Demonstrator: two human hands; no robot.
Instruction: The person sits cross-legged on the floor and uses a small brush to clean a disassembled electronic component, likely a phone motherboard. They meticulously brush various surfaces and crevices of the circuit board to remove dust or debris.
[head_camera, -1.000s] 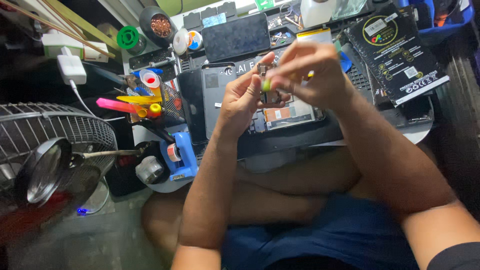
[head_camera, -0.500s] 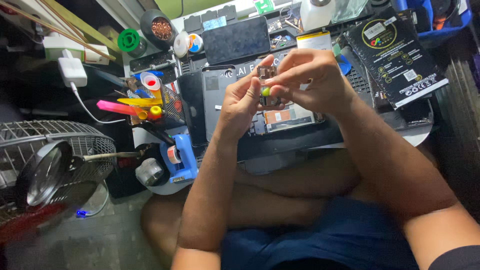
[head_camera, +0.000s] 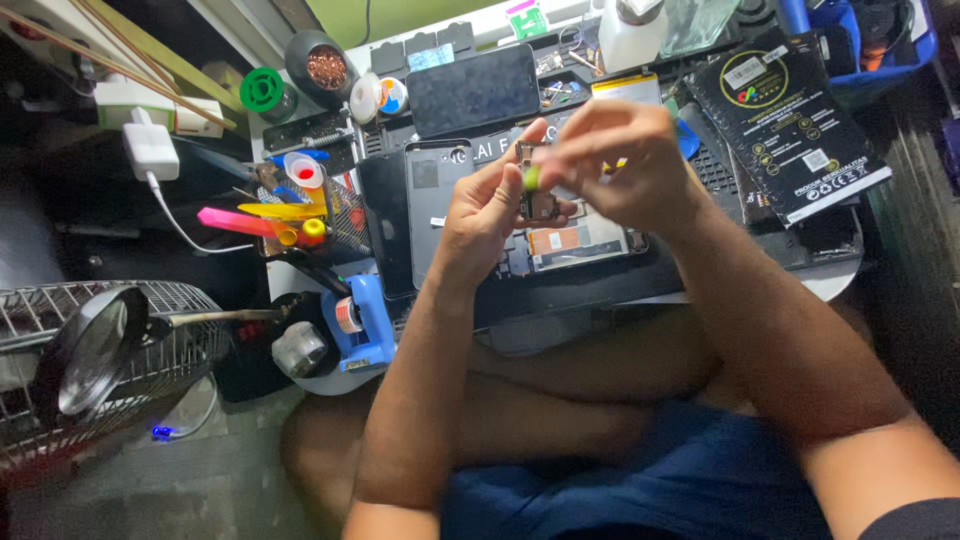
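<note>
Both hands are raised together above the cluttered surface (head_camera: 830, 285), meeting over an opened phone. The left hand (head_camera: 490, 215) curls its fingers around a small dark circuit part (head_camera: 537, 200), holding it up by its edge, while the right hand (head_camera: 625, 170) pinches a thin tool with a yellow-green tip (head_camera: 532, 178) and brings it against the top of that part; the right hand is blurred, so the exact grip of its fingers cannot be made out. Just below the hands lies the opened phone (head_camera: 575, 245), its orange-brown inner section showing. To the left of it, a dark grey back cover (head_camera: 432, 200) rests flat beside a black phone (head_camera: 385, 235). Another dark phone (head_camera: 473, 90) lies farther up the surface. A black printed package (head_camera: 785, 120) sits to the right, well apart from the hands. At the left edge are a pink tool (head_camera: 235, 222), a blue tape holder (head_camera: 362, 325) and a round magnifier (head_camera: 90, 350) over a wire fan grille (head_camera: 190, 320).
</note>
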